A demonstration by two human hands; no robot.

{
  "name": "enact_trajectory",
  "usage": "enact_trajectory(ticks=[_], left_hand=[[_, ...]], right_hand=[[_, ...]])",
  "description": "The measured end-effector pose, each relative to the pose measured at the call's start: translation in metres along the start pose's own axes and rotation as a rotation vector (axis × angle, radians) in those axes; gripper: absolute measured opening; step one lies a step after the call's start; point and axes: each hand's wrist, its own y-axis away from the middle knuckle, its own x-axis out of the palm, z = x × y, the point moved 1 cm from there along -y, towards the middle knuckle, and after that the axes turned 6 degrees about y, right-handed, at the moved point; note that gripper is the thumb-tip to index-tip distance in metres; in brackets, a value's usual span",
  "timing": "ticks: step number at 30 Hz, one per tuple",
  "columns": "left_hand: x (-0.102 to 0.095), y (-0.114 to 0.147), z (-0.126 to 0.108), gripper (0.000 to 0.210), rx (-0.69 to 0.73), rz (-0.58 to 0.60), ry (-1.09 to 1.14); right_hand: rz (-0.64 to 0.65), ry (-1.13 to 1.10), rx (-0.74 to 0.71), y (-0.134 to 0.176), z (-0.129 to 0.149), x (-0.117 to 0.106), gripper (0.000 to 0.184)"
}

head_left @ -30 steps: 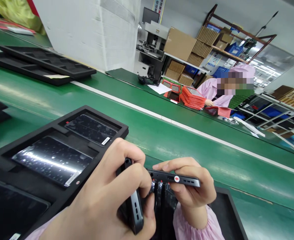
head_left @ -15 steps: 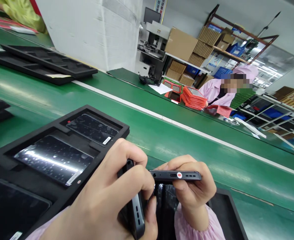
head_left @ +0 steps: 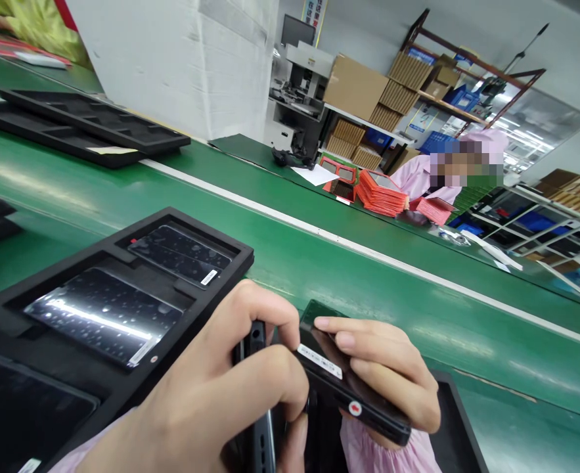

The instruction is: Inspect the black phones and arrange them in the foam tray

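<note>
My left hand (head_left: 221,387) is closed around a dark smartphone (head_left: 261,440) held on edge, its slotted end facing me. In my right hand (head_left: 393,368) is a second smartphone (head_left: 336,387), tilted so its glossy face shows, with a white label strip and a red arrow sticker on the end. My right fingers lie across that face, and the thumb is hidden beneath. Left of my hands, a black foam tray (head_left: 243,253) holds several bubble-marked phones, one of them a shiny phone (head_left: 105,315) in the middle slot.
Under my right forearm lies another black tray (head_left: 460,420). Two stacked black trays (head_left: 97,125) sit at the far left on the green bench (head_left: 280,256). Across it, a person in pink (head_left: 418,174) sits by a stack of red pouches (head_left: 381,194). A yellow sleeve (head_left: 48,29) shows top left.
My right hand has turned its phone from edge-on to showing its labelled glossy face, fingers now spread over it. My left hand still grips its phone, slightly shifted.
</note>
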Motion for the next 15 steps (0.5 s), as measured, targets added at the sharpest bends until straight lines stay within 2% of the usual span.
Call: enact_trajectory(ticks=[3,8,15], left_hand=[[0.002,-0.003,-0.001,0.027,0.021,-0.025,0.031],[0.003,-0.001,0.001,0.026,0.017,-0.013,0.021],[0.002,0.000,0.001,0.024,0.005,0.003,0.004]], right_hand=[[0.077,0.039,-0.062,0.001,-0.003,-0.001,0.020],[-0.015,0.044,-0.038,0.009,-0.004,0.003,0.023],[0.127,0.124,-0.115,-0.004,-0.002,-0.012,0.025]])
